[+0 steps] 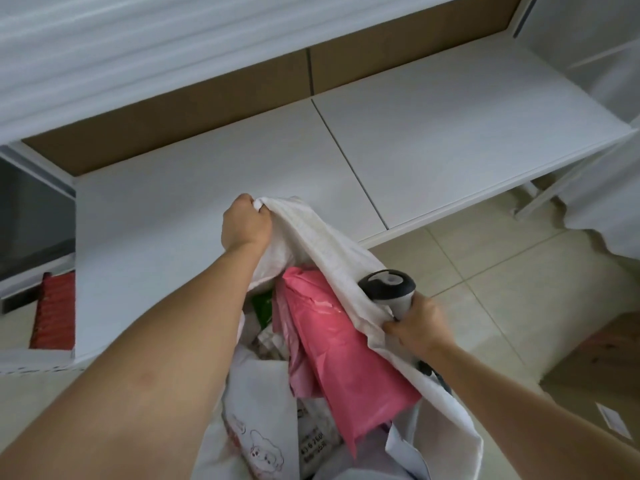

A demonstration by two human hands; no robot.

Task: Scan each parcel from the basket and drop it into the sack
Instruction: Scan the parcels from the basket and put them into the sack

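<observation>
Two hands (246, 221) (415, 323), one sack (332, 244), one scanner (388, 289), one pink parcel (346, 348).

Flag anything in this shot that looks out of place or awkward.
The right hand grips both the scanner and the rim of the white sack, an awkward double hold. The pink parcel pokes up out of the sack's mouth. Nothing looks spilled or torn.

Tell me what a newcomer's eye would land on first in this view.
The bright pink plastic mailer parcel stands out first, poking from the mouth of the white woven sack in the centre. Next come the hands holding that mouth open: the left hand grips the sack's far edge above the white table, while the right hand holds the near edge together with a black-and-white handheld scanner. More parcels fill the sack below.
</observation>
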